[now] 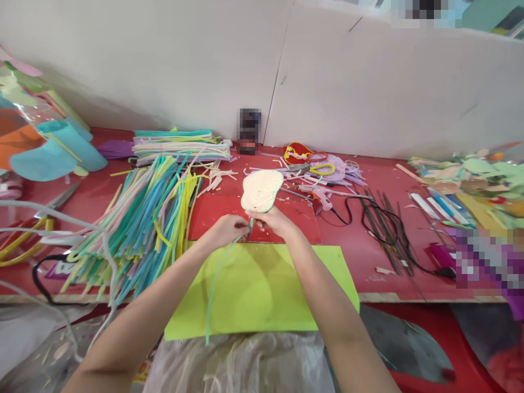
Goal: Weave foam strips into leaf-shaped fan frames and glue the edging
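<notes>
A red surface point(385, 286) runs across the work area, its near edge overhung by a yellow-green sheet point(262, 295) that probably serves as a clean pad under the forearms. Over this sheet, a pale green strip point(210, 300) trails from the left hand point(231, 229), its loose end apparently left free to avoid tangling. The left grip is closed on the strip beside a short green stem point(251, 222); the right hand point(273, 221) has its grip closed on that stem, just below a white heart-like piece point(262, 188). The piece stands above both hands, presumably keeping its face unobstructed, with a red sheet point(298, 224) beyond the hands. Loose colored strips point(143, 218) lie to the left and a glue gun point(321, 196) to the right, both seemingly within reach. Farther back, a yellow-handled tool point(321, 168) rests before the pale wall point(164, 60).
</notes>
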### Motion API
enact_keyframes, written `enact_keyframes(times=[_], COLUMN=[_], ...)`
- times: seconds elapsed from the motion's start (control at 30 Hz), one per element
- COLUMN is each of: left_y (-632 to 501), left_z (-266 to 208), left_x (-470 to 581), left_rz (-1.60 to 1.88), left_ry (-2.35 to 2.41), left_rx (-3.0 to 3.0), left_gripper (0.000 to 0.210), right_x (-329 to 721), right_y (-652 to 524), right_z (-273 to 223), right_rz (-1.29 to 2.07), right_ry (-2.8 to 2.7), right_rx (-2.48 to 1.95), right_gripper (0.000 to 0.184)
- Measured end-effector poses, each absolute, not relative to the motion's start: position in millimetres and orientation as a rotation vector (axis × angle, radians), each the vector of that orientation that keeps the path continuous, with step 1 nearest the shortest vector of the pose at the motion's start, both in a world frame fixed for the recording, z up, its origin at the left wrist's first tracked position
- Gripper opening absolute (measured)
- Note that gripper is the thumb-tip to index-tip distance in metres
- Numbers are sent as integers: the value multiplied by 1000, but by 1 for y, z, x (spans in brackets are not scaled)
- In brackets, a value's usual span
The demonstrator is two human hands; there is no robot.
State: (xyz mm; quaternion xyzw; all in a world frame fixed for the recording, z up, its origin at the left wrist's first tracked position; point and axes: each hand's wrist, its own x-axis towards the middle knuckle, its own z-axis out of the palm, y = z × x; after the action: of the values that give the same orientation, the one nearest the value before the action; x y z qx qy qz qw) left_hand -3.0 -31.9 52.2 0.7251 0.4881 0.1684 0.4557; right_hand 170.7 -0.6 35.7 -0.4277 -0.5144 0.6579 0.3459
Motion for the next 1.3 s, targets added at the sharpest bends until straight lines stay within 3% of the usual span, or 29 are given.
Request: enact_keyframes(times=[0.17,0.23,0.3,0.4,0.5,0.7,0.9,1.07,1.3], left_y=[-26,-22,-17,-13,-13,-17,-17,-16,-14], left_z=[47,41,35,26,21,26,27,27,30], left_x=[-3,-4,-4,-6,-6,-6,-9,-7,-5], left_rz=[444,433,418,430,480,433,401,427,439], left_ry=[1332,1355,1359,1304,1234,1217,1175,1179,1187], left_rx=[1757,1720,1665,1517,1293,970,926,866,847], left_gripper=[26,26,25,23,21,22,23,20,15], right_x=[168,182,209,269,325,362,357,351,286], right_y=[13,16,19,28,39,52,56,48,-18], right_z=[33,39,45,46,36,9,-3,12,42], right_rz=[1769,1634,1194,193,-192,184,95,-59,207], right_ry=[-1410,-1498,-1605,-1525,-1377,-1444,-1375,-1307,-1432], right_rx=[-1323,-1526,-1738,-1945,-2115,-2368,-2329,-2188,-2037], right_gripper=[43,46,43,30,26,44,42,41,46])
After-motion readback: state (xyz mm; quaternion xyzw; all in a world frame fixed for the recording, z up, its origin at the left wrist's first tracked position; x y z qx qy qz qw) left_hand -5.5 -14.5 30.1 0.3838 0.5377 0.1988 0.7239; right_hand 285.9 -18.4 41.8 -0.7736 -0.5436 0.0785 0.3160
